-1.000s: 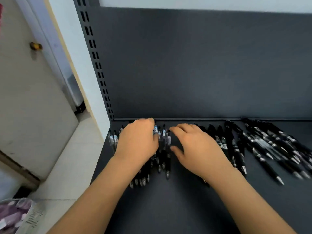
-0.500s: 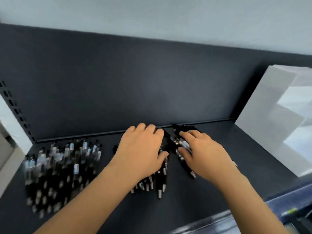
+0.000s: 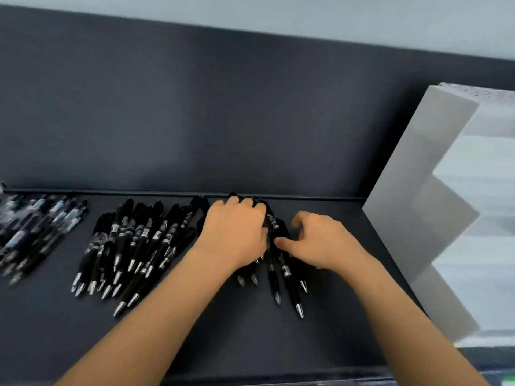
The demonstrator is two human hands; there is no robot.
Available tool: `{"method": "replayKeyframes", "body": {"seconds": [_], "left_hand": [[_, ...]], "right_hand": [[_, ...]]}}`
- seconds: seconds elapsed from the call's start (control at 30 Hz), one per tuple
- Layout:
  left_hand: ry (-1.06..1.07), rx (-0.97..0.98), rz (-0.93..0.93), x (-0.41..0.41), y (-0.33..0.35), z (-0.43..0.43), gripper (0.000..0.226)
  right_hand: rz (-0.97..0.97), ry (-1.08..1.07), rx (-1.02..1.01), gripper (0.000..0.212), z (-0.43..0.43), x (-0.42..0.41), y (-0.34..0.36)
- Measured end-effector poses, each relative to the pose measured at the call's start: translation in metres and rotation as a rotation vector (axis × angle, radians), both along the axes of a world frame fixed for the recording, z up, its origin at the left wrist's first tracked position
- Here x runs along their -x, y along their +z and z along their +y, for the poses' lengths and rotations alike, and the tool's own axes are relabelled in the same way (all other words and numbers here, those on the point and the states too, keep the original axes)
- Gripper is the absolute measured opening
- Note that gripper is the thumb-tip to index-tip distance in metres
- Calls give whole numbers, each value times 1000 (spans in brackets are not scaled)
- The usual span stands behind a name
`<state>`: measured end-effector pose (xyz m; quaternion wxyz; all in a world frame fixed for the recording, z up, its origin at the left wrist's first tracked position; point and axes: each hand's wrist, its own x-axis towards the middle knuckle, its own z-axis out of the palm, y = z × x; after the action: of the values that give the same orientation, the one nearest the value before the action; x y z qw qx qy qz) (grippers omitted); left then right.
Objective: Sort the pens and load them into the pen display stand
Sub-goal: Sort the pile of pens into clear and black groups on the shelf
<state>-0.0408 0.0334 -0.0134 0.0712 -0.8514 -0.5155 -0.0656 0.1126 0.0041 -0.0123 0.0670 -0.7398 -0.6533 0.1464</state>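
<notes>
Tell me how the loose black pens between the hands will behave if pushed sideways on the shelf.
Those black pens have round barrels lying loose on the flat shelf, so they will probably roll and fan apart rather than slide together. They look stiff and light; their dark grip sections may resist slipping.

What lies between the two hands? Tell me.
A few black pens lie on the shelf between the left hand and the right hand, tips toward the camera. The head view shows this.
</notes>
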Motion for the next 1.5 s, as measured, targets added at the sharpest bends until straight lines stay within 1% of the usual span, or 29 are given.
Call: {"method": "replayKeyframes", "body": {"seconds": [0.1,0.17,0.23,0.37,0.47,0.6,0.7,0.73,0.83,0.9,1.0,1.1,1.13,1.2,1.27,1.37,1.5], "left_hand": [[36,-28,-4,-4,-2,16,40],[42,-35,-46,-2,-6,23,38],[43,-37,-112,3,-13,27,37],[34,-20,-215,6,-20,30,38],[64,43,-318,13,-18,32,38],[124,187,-554,29,-14,36,29],[105,361,-837,39,-4,37,21],[100,403,-919,41,1,36,19],[106,477,-1135,50,12,36,16],[118,508,-1191,51,13,37,16],[110,499,-1156,43,3,38,13],[62,437,-961,31,-9,34,16],[56,435,-897,28,-11,32,19],[67,425,-830,27,-13,31,21],[96,391,-818,30,-13,33,21],[130,376,-825,35,-12,37,20],[114,404,-799,30,-15,35,21]], "right_hand": [[50,36,55,56,18,2,-2],[79,39,75,60,27,1,-5],[113,26,52,60,31,1,-11],[99,68,-1,44,38,-3,-17],[96,68,-17,34,40,-4,-19],[1,43,-95,26,37,0,-25],[-213,51,-214,24,34,4,-32],[-246,59,-238,25,33,4,-33],[-216,66,-256,30,34,0,-36],[-179,62,-259,39,34,-3,-34],[-81,40,-233,52,33,-5,-30],[30,60,-169,60,30,-4,-28],[40,75,-149,64,29,-3,-27],[26,97,-129,68,26,1,-27],[30,82,-120,66,25,3,-25],[33,57,-113,53,25,3,-23],[-72,88,-133,37,23,6,-22]]}}
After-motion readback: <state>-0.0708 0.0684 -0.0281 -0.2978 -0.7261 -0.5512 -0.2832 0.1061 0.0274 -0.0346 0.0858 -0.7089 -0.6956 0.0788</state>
